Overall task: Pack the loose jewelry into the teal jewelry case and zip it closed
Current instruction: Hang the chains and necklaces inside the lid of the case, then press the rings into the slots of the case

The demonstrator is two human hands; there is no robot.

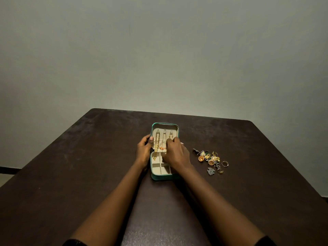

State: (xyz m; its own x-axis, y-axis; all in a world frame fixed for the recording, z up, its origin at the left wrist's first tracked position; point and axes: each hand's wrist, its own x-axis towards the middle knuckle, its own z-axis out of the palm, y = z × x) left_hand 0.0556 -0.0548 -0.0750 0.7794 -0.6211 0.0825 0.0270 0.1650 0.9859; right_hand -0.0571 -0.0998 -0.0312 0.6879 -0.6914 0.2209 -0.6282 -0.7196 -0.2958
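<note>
The teal jewelry case (160,177) lies open on the dark table, its cream lid flat at the far side. Three necklaces hang from hooks in the lid; the thick gold chain (156,145) on the left trails down into the tray. My left hand (144,150) grips the lid's left edge, thumb on the rim. My right hand (174,153) reaches over the lid's right side, fingers curled at the rightmost thin necklace (171,134); the grip itself is hidden. The loose jewelry pile (210,159) lies right of the case.
A single ring (224,163) and a grey pendant (210,171) lie at the edge of the pile. The table (88,174) ends just behind the case against a pale wall. The case's near compartments show cream dividers.
</note>
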